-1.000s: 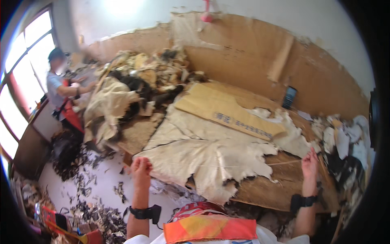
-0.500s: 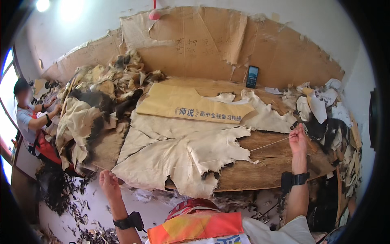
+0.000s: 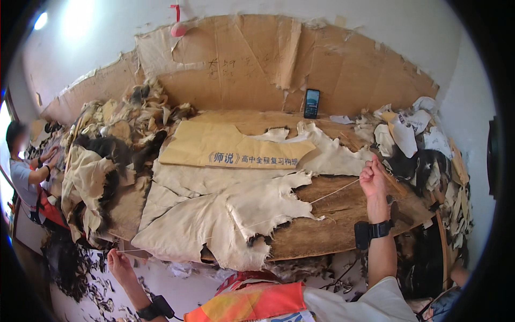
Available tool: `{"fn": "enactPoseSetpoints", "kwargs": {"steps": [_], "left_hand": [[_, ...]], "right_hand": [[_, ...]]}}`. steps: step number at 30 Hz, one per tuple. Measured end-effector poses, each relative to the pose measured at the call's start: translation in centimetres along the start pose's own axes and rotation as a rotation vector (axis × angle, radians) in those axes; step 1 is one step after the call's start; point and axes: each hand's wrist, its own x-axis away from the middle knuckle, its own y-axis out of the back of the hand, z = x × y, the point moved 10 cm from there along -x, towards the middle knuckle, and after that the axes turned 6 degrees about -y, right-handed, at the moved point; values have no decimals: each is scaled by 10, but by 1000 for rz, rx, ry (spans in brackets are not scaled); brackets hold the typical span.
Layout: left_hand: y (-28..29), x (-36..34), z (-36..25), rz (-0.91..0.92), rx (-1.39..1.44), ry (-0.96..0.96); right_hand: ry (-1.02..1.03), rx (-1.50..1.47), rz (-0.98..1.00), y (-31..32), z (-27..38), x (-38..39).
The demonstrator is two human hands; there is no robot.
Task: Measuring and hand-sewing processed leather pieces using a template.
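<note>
Pinch grips (image 3: 374, 177) on taut thread (image 3: 333, 191)

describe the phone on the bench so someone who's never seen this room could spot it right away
Start at the big sheet of brown cardboard lining the wall behind the wooden workbench. At its foot, right of centre, the phone stands upright, leaning on it. It is the only dark, glossy rectangle among the pale hides and scraps.
</note>
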Motion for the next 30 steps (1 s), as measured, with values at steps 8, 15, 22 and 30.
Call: {"fn": "enactPoseSetpoints", "kwargs": {"steps": [8, 15, 22, 30], "left_hand": [[-115, 38, -34, 196, -939, -266], [-332, 121, 50, 1118, -1052, -100], [-341, 68, 139, 1174, -1336, -122], [-327, 31, 205, 1106, -1327, -224]], "right_hand": [[597, 589, -173, 1, 256, -35], [1602, 1684, -163, -210, 291, 23], [771, 1655, 772, -280, -39, -13], [71, 1536, 1243, -224, -375, 13]]}}
